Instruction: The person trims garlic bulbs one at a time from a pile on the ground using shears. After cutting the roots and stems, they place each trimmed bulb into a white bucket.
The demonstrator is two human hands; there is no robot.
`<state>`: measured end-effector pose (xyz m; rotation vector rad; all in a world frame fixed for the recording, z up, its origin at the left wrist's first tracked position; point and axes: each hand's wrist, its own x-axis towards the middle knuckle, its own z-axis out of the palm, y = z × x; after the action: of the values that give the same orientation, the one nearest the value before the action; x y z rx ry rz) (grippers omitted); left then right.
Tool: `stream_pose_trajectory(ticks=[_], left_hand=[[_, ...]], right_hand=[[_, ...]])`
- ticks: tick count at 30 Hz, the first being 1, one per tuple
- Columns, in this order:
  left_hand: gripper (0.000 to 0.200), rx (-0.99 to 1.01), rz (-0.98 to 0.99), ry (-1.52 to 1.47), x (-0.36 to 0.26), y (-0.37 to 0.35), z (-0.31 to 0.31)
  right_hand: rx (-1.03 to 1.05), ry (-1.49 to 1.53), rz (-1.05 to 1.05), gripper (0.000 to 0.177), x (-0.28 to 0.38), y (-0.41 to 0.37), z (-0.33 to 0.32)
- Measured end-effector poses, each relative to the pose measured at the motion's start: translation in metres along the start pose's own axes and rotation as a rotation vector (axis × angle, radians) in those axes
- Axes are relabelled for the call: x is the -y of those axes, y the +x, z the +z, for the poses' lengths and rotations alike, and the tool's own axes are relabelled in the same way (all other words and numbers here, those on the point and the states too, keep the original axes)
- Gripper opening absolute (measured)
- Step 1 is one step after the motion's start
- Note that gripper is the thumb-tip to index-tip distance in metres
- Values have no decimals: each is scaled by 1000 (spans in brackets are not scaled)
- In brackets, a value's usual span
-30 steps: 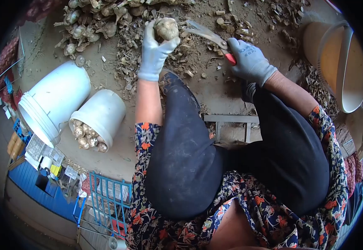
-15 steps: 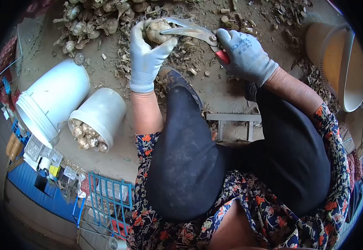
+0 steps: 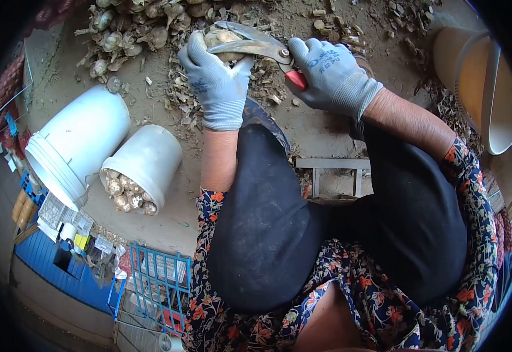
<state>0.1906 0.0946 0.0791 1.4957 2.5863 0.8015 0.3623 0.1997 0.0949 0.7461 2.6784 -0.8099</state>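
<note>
In a grey-and-white glove, my left hand (image 3: 218, 85) grips a garlic bulb (image 3: 222, 39) at the top centre of the view. My gloved right hand (image 3: 329, 73) is closed around the red handles of a pair of shears (image 3: 259, 48). The metal blades reach left and lie across the bulb, one along its upper side and one over its front. Exactly how the blades meet the bulb is partly hidden.
A heap of garlic (image 3: 144, 29) lies at the upper left. Two white buckets (image 3: 88, 132) lie on their sides at left, the smaller (image 3: 150, 155) holding garlic bulbs. A tan bucket (image 3: 458, 64) stands at right. Dry trimmings (image 3: 273, 76) litter the ground.
My left hand has turned, showing more of its back, with the bulb still in it. My right hand and the shears have shifted slightly left.
</note>
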Motion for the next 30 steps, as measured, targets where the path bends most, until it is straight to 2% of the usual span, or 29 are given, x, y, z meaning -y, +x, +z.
stream_pose_trajectory(ticks=[5, 11, 13, 16, 18, 19, 20, 22, 23, 24, 26, 27, 28, 30], left_hand=[[84, -23, 15, -24, 5, -6, 2], [81, -74, 80, 25, 8, -6, 3], [80, -74, 90, 26, 8, -6, 5], [80, -59, 38, 12, 7, -7, 11], [82, -42, 92, -44, 2, -5, 17], [83, 23, -19, -54, 3, -2, 14], [83, 40, -42, -52, 12, 1, 10], [84, 6, -85, -58, 24, -5, 6], [72, -36, -115, -137, 25, -6, 5], [72, -38, -116, -135, 25, -7, 5], [53, -24, -496, -1110, 25, -9, 6], [46, 5, -495, -1358, 29, -8, 5], [57, -129, -665, -1488, 34, -13, 9], [50, -96, -667, -1736, 34, -11, 6]], right_hand=[[-28, 26, -30, 42, -2, -3, 7], [92, -17, -46, 44, 0, 0, 2], [167, 86, -16, 39, -3, 3, 5], [141, 194, 6, 32, -13, 10, 24], [177, 183, 21, 28, -16, 10, 26], [180, 271, 53, 27, -21, 7, 32], [188, 361, 82, 27, -25, 3, 37], [81, 347, 137, 27, -38, -3, 36], [90, 322, 145, 28, -41, -7, 33], [101, 299, 152, 28, -43, -11, 30], [113, 304, 113, 28, -39, -17, 22], [125, 313, 78, 28, -36, -19, 20], [124, 312, 67, 28, -36, -20, 21], [144, 388, -20, 29, -34, -22, 24]])
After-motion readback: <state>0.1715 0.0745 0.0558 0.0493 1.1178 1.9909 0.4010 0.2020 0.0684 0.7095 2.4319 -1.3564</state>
